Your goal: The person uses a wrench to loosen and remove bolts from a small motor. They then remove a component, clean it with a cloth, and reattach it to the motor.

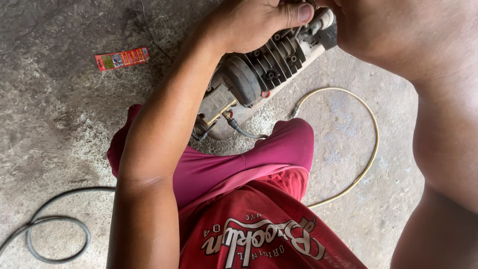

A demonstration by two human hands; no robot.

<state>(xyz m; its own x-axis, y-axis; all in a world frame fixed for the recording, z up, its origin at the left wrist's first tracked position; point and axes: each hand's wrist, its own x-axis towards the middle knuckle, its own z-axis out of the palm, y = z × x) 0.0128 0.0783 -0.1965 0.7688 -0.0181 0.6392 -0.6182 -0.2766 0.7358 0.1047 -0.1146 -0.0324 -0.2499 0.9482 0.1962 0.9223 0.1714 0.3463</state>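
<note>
A small grimy engine (259,74) with cooling fins, a carburettor block and a black hose lies on the concrete floor in front of my knees. My left hand (254,22) rests on its top near the upper edge of the view, fingers curled over it and thumb pointing right. My right hand (368,25) is close to the camera at the top right, by the engine's far end; its fingers are out of view. My red shorts (239,169) fill the lower middle.
A small red packet (122,59) lies on the floor at the upper left. A grey hose (55,226) coils at the lower left. A thin yellowish hose (368,144) loops on the concrete at the right.
</note>
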